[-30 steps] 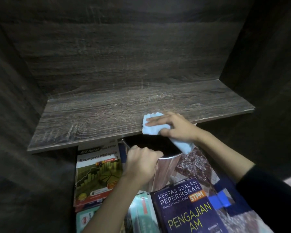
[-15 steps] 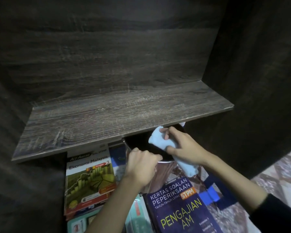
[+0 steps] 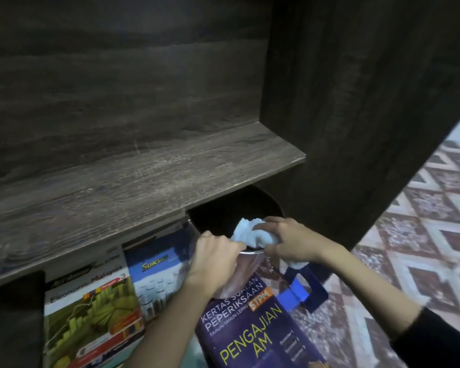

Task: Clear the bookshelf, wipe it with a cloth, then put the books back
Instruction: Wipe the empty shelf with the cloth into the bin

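Gripping near rim of bin [image 3: 250, 203] with L hand [image 3: 213, 257], fingers curled tight over the edge. Clutching crumpled pale-blue cloth [image 3: 247, 233] in R hand [image 3: 290, 241], fingers bent round it, over bin mouth just right of L hand. One end of cloth hanging out below R palm. Hands close together, cloth betw. them.

Just beyond both hands: bin, dark inside, shiny outside, tucked partly under shelf [image 3: 144, 187]. Above & left of L hand: shelf board, scratched wood grain, stretching off to the left.

Left of L arm, lying flat, covers up: green Ekonomi book [image 3: 91, 320] furthest out, blue Sukses book [image 3: 160, 277] right beside L forearm. Betw. the forearms & partly under L one: purple Pengajian Am book [image 3: 250, 335].

Just below R wrist: blue plastic thing [image 3: 300, 290], can't tell what. Right of R arm: patterned floor [image 3: 422, 235]. On R forearm: black sleeve [image 3: 441, 338].
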A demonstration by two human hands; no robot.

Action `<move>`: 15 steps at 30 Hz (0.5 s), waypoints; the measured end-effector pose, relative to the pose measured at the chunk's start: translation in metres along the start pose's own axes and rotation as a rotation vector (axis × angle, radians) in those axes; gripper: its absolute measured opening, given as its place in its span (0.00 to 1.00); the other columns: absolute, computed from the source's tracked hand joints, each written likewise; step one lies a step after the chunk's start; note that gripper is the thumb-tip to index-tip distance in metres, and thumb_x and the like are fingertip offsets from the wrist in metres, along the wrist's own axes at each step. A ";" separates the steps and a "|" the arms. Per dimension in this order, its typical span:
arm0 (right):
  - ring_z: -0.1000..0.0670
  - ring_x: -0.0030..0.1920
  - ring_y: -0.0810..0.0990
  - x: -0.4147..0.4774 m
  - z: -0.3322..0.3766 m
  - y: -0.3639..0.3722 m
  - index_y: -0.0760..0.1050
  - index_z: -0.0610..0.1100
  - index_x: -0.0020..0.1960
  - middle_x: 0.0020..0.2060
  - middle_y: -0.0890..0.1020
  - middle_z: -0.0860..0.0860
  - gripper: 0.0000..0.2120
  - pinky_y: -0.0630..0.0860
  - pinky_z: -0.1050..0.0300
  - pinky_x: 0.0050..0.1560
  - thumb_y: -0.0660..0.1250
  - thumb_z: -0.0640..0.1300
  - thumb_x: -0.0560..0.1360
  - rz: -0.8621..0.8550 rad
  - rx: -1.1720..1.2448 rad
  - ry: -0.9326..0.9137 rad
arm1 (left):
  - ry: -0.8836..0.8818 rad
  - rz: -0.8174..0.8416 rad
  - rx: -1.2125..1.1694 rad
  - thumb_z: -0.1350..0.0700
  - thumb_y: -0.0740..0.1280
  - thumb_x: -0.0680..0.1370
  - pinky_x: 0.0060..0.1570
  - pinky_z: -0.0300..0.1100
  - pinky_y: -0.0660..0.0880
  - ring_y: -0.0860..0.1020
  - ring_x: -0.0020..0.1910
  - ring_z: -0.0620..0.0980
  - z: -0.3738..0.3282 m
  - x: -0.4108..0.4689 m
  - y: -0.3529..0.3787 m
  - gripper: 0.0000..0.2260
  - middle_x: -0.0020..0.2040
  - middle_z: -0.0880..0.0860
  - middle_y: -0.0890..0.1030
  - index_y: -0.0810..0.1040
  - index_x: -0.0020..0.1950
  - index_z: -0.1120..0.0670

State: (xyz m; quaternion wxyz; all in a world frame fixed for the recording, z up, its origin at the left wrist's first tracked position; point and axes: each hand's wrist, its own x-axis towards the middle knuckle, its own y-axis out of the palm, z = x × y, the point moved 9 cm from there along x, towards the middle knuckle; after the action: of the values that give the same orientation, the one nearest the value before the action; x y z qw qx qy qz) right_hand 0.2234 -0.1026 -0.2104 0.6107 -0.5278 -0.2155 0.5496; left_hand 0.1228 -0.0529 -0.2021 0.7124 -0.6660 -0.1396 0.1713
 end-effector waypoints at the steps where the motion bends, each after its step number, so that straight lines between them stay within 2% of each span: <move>1: 0.43 0.72 0.61 0.001 -0.007 -0.004 0.63 0.53 0.74 0.75 0.61 0.50 0.28 0.62 0.52 0.68 0.65 0.48 0.76 -0.027 0.017 0.012 | 0.001 -0.004 0.000 0.54 0.60 0.79 0.55 0.45 0.65 0.78 0.53 0.54 -0.004 0.008 0.001 0.08 0.52 0.51 0.81 0.76 0.55 0.49; 8: 0.41 0.69 0.65 0.026 -0.056 -0.021 0.66 0.49 0.72 0.71 0.67 0.48 0.26 0.65 0.48 0.67 0.65 0.48 0.76 -0.142 0.086 0.121 | -0.026 -0.029 -0.032 0.52 0.60 0.80 0.56 0.42 0.66 0.77 0.55 0.51 -0.020 0.060 0.019 0.09 0.54 0.49 0.81 0.75 0.59 0.47; 12: 0.39 0.63 0.69 0.044 -0.070 -0.017 0.62 0.42 0.66 0.65 0.71 0.42 0.22 0.71 0.44 0.59 0.64 0.47 0.76 -0.193 0.124 0.198 | -0.037 -0.039 -0.054 0.51 0.61 0.80 0.57 0.41 0.66 0.77 0.56 0.50 -0.017 0.085 0.038 0.11 0.53 0.49 0.82 0.75 0.60 0.46; 15: 0.39 0.61 0.70 0.054 -0.073 -0.014 0.62 0.42 0.63 0.64 0.71 0.43 0.21 0.71 0.43 0.56 0.65 0.47 0.76 -0.223 0.079 0.203 | -0.054 -0.050 -0.075 0.51 0.61 0.79 0.56 0.42 0.66 0.78 0.54 0.50 -0.012 0.095 0.053 0.09 0.52 0.50 0.82 0.76 0.58 0.48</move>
State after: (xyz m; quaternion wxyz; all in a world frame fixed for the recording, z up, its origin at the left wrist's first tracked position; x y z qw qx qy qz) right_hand 0.3071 -0.0814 -0.2409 0.7070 -0.5290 -0.1882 0.4300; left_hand 0.2106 -0.0204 -0.2581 0.6870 -0.6837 -0.1816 0.1659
